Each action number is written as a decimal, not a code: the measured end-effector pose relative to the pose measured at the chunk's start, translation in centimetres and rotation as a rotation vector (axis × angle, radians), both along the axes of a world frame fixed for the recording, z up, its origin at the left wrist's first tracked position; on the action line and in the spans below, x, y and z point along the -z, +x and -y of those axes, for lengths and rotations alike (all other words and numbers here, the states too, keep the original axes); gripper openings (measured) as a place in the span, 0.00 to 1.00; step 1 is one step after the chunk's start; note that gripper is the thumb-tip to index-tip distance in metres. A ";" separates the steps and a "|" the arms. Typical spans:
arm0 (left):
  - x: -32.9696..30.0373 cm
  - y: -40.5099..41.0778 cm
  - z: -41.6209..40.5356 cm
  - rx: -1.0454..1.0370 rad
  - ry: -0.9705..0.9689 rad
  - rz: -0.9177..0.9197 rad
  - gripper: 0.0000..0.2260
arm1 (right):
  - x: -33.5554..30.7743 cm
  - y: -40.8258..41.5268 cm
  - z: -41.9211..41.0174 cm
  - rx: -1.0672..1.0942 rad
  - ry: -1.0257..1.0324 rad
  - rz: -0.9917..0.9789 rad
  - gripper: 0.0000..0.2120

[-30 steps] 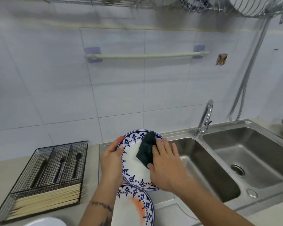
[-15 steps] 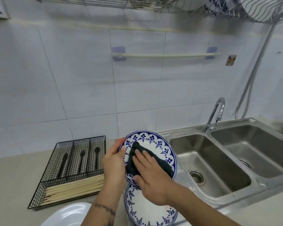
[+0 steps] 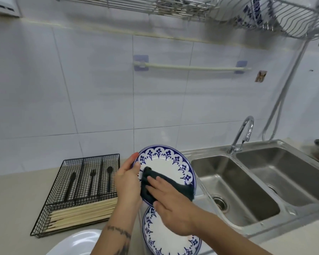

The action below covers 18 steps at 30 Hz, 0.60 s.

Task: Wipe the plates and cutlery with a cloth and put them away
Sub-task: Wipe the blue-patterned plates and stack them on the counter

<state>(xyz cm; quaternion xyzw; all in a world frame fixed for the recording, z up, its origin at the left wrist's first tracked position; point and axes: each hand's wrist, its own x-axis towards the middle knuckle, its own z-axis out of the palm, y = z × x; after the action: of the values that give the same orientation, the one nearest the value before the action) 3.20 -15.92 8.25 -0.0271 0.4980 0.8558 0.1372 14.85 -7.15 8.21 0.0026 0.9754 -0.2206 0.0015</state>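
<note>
Plates with blue flower borders sit nearest: one plate (image 3: pixel 170 238) lies flat on the counter (image 3: pixel 17 199), and above it the left hand (image 3: pixel 127 183) grips the rim of a tilted plate (image 3: pixel 166 166). The right hand (image 3: pixel 171 205) presses a dark cloth (image 3: pixel 175 188) against its face with straight fingers. To the left stands a wire cutlery tray (image 3: pixel 77 192); to the right, a double sink (image 3: pixel 256 181). Overhead hangs a dish rack (image 3: pixel 265 17).

Your single head camera is looking forward and down at the worktop (image 3: pixel 11 197) from close above, facing the tiled wall (image 3: pixel 99 92) (wide-angle, bending edges), with the sink (image 3: pixel 247 183) sitting right.
</note>
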 end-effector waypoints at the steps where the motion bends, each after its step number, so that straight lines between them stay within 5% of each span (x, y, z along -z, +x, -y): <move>1: -0.1 0.2 -0.2 0.024 -0.003 -0.001 0.16 | -0.2 -0.6 0.0 -0.024 0.001 -0.019 0.26; 9: -1.1 -0.1 0.5 0.085 0.029 -0.014 0.14 | -0.6 -2.7 -5.8 0.192 0.460 -0.087 0.30; 18: -1.5 -0.4 1.7 0.059 0.038 -0.062 0.13 | -0.8 1.5 0.3 -0.001 0.228 -0.087 0.27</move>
<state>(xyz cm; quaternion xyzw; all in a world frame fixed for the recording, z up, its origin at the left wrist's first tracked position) 2.79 -17.61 9.74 0.0169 0.4862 0.8612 0.1473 16.34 -7.48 8.98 -0.0071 0.9932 -0.1084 -0.0410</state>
